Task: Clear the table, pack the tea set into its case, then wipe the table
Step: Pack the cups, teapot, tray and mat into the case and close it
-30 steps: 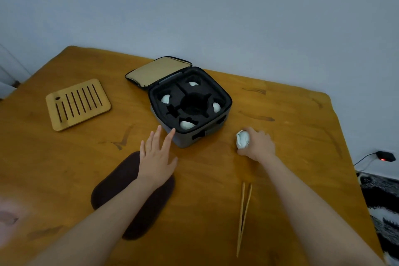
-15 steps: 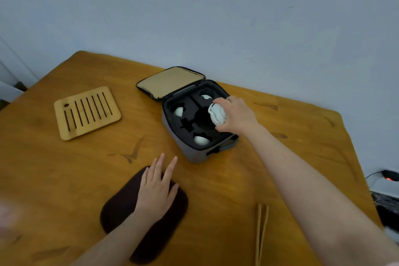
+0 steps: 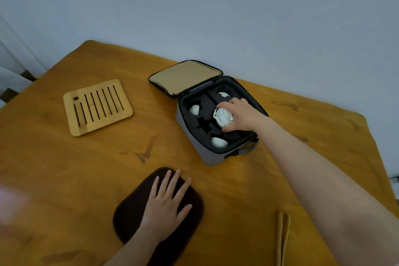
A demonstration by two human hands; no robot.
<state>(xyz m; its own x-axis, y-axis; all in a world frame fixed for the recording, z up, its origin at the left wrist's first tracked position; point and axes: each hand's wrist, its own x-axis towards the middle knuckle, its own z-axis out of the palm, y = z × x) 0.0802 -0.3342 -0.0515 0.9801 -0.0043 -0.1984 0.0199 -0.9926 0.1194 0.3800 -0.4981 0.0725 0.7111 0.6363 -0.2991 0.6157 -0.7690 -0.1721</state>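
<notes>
Right hand (image 3: 244, 114) grips the white pot (image 3: 222, 117) round its sides over the case (image 3: 195, 143) centre. It is likely light, slick and brittle, so seat it gently. Left hand (image 3: 165, 208) lies spread flat on the near cloth (image 3: 127, 219).

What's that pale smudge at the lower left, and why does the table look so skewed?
Head view: the pale smudge is far out of focus, too blurred to identify; the wide-angle lens skews the table and stretches it toward the corners; the light is soft and even, with faint shadows and no glare on the white teapot.
</notes>
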